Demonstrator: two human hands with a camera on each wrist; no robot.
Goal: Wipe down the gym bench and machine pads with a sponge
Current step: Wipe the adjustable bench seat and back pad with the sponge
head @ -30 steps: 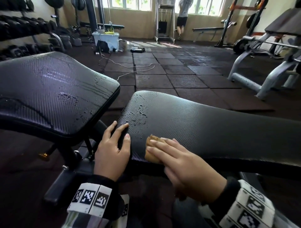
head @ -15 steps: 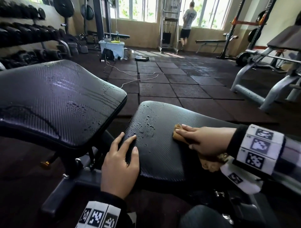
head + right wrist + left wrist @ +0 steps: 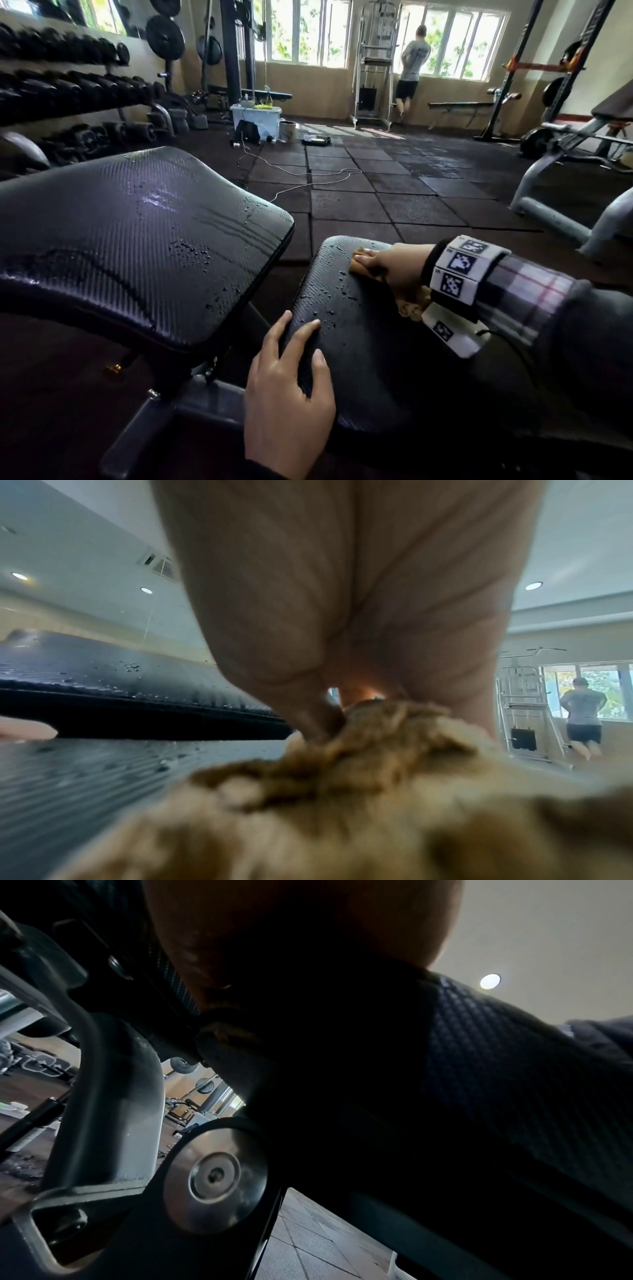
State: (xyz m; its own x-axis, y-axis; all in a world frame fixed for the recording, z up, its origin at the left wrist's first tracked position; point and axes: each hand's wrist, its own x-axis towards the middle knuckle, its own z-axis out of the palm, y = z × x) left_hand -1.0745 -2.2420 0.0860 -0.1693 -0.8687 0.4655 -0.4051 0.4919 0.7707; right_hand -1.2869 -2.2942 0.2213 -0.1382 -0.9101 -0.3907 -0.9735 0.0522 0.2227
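Right hand point(image 3: 397, 265) presses the sponge point(image 3: 359, 263) flat at the pad's point(image 3: 359, 342) far edge, mid-wipe; left hand point(image 3: 291, 387) lies flat, bracing; droplets point(image 3: 337, 294) nearer probably next.

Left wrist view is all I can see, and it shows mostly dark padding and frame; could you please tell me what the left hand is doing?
Observer: The left hand rests on the near corner of the seat pad, with its fingers laid on top.
Operator: Thank you. Where is the sponge?
Observer: The right hand presses the sponge onto the same pad, near its far edge.
Operator: Is the pad dry yet?
Observer: No, water droplets lie on it between the two hands.
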